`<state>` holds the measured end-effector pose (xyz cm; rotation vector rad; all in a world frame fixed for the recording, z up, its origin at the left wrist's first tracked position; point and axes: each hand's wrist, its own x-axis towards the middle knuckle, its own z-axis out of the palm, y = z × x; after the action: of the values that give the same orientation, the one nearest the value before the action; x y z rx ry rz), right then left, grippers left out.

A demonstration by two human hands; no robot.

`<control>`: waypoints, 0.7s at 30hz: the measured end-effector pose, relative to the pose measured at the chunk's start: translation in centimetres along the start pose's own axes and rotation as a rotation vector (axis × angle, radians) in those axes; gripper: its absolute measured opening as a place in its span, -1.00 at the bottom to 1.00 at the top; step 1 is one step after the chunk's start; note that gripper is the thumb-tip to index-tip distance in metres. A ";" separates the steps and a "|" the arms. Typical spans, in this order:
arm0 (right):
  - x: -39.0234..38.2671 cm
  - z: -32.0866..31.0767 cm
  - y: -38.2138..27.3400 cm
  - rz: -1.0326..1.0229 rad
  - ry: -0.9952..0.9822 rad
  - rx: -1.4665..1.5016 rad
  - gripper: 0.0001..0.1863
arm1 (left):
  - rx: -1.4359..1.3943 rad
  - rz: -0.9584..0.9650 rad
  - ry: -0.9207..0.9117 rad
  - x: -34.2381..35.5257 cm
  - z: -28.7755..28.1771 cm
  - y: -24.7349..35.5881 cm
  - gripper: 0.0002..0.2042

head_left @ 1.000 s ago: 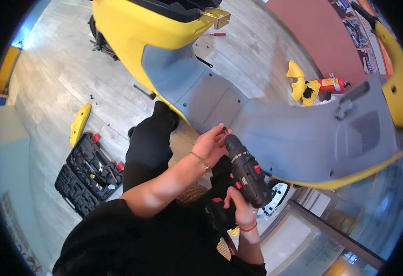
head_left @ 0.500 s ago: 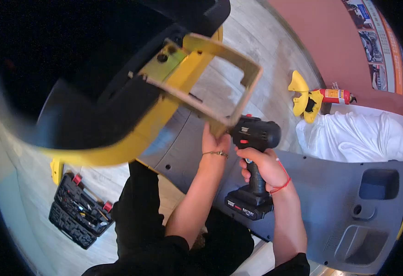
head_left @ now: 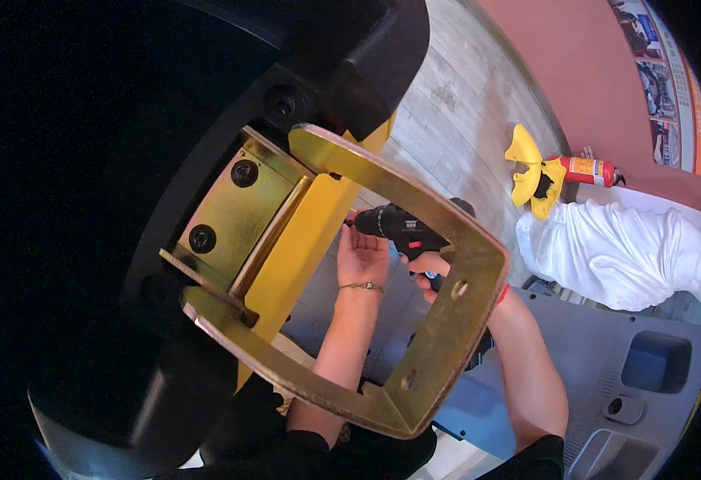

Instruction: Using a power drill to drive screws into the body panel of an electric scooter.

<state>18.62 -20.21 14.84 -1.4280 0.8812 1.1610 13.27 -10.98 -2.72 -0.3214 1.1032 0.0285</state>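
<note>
In the head view, a gold-coloured metal bracket (head_left: 470, 264) on a yellow bar (head_left: 293, 258) and dark plastic body (head_left: 126, 120) fills the foreground, partly covering my hands. Behind it, my right hand (head_left: 434, 272) grips a black cordless drill (head_left: 402, 228) by its handle; the drill points left. My left hand (head_left: 362, 260) is palm up at the drill's nose, its fingertips curled beside the tip around something too small to make out. A grey moulded panel (head_left: 654, 408) lies below my arms.
At the right, yellow plastic parts (head_left: 526, 180) rest beside a red fire extinguisher (head_left: 590, 170) and crumpled white fabric (head_left: 606, 248). Behind them is a reddish surface (head_left: 566, 72) with printed pictures along its edge. Pale wood-look flooring (head_left: 454, 96) shows beyond the bracket.
My view has shifted so the bracket and black body loom over my hands. The drill now lies level, pointing left, with my left hand still at its tip.
</note>
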 end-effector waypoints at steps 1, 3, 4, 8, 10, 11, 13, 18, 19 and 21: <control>-0.1 -0.1 -0.2 0.004 -0.006 -0.006 -0.78 | 0.023 -0.012 0.012 0.0 0.0 0.1 -0.73; -0.3 -0.2 -0.6 0.011 -0.018 -0.020 -0.78 | 0.024 -0.036 0.004 0.1 0.0 0.3 -0.76; -0.3 -0.2 -0.8 0.023 -0.018 -0.022 -0.78 | 0.048 -0.039 0.024 0.1 0.0 0.4 -0.78; 0.6 0.1 -1.1 0.054 -0.020 -0.046 -0.79 | 0.041 -0.041 0.093 0.4 0.0 0.6 -0.82; 1.1 0.3 -1.1 0.037 -0.025 -0.062 -0.79 | 0.056 -0.020 0.166 0.4 0.0 0.6 -0.81; 1.4 0.4 -1.1 0.015 -0.026 -0.069 -0.79 | 0.075 -0.011 0.199 0.3 0.0 0.6 -0.80; 2.3 0.5 -1.2 0.000 -0.016 -0.067 -0.80 | 0.127 -0.004 0.180 0.1 0.1 0.7 -0.78; 3.0 0.4 -1.0 -0.036 0.009 -0.122 -0.83 | 0.261 0.010 0.031 -2.4 -0.9 0.3 -0.70; 2.9 0.3 -1.0 -0.033 -0.004 -0.097 -0.83 | 0.334 0.037 0.018 -2.8 -1.0 0.2 -0.68; 2.6 0.2 -0.6 -0.047 -0.016 -0.109 -0.83 | 0.448 0.096 0.027 -3.6 -1.0 0.2 -0.64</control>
<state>19.87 -19.76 12.46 -1.5179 0.7790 1.1990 10.73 -10.52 -0.03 0.1328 1.1181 -0.1370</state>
